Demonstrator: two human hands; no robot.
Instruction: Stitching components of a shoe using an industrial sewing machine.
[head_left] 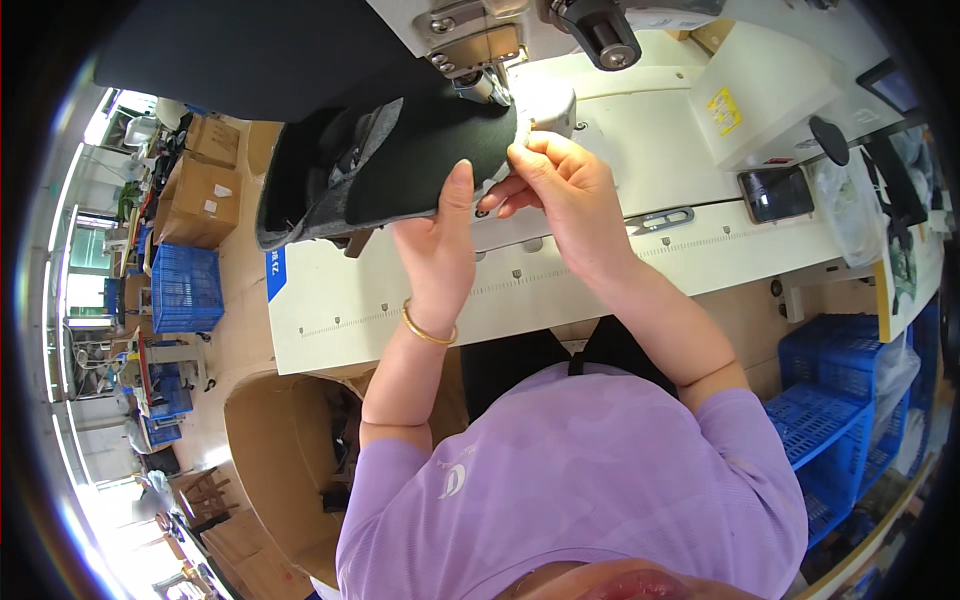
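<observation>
A black padded fabric piece with grey edging lies under the presser foot of a sewing machine. Its hollow, folded part spreads off to the left. My left hand grips the near edge, thumb on top and the other fingers hidden underneath. At the piece's right end, just below the presser foot, my right hand pinches the pale edge between thumb and forefinger. The other right fingers curl beneath. The needle's tip is too small to make out.
Thread snips lie on the white table, which has a ruler scale along its front. A dark phone-like device sits farther right. An open cardboard box stands below at left, blue plastic crates at right.
</observation>
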